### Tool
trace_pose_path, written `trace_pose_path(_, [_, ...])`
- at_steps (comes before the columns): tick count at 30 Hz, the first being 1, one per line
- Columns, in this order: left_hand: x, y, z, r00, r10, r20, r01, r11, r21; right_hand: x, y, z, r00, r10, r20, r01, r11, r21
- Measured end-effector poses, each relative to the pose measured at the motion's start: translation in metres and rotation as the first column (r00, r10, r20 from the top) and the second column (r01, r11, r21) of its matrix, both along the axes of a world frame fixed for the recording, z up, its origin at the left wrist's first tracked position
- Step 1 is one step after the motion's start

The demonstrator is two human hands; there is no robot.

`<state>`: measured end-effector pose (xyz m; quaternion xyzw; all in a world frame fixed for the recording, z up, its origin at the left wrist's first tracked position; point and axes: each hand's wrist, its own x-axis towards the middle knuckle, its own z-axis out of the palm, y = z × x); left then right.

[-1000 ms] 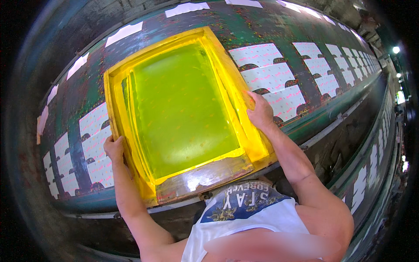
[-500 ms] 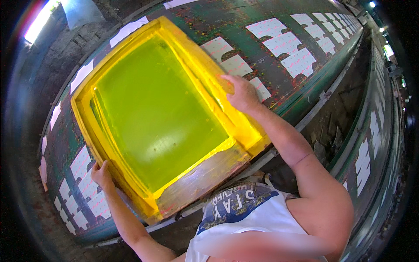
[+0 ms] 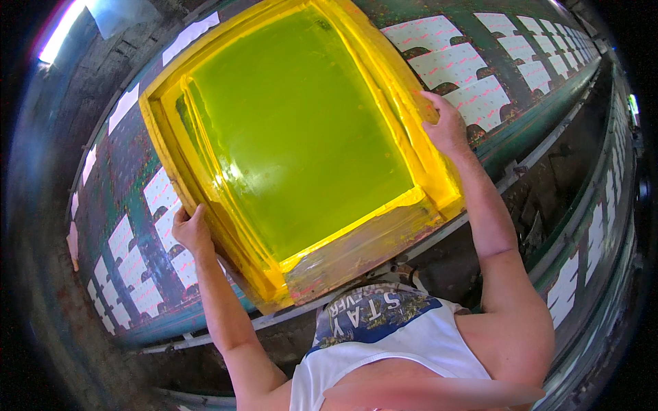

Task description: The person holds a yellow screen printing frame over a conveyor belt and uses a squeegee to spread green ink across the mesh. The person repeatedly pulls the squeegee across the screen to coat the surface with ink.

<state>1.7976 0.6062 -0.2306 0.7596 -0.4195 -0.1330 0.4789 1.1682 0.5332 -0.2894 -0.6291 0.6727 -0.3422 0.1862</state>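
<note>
A large screen-printing frame, its wooden sides coated in bright yellow, spans the space in front of me. Its stretched mesh is yellow-green and shiny, with light glinting near the left side. My left hand grips the frame's left side, thumb on top and the other fingers partly hidden. On the right side, my right hand is closed over the edge. The near end of the frame is a bare, stained strip close to my shirt. Part of the frame's far end is cut off by the picture's top.
Beneath the frame runs a long dark green table flecked with colour. White cut pieces with pink marks lie on it in rows. A metal rail follows its near edge. Another table with white pieces stands across a gap at right.
The frame has shifted right and farther away in the picture, with both hands still holding it. More white pieces show to its left, and my view has turned somewhat.
</note>
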Motion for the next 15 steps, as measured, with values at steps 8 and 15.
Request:
trace_pose_path(8, [-0.032,-0.002,-0.009,0.998,0.006,-0.059,-0.006,1.0,0.003,-0.03,-0.007,-0.003,1.0,0.025,-0.016,-0.025,0.999,0.02])
trace_pose_path(15, [-0.035,-0.008,-0.011,0.999,0.044,0.013,-0.044,0.997,0.069,-0.033,-0.008,0.0,0.998,0.054,-0.026,-0.053,0.998,0.032])
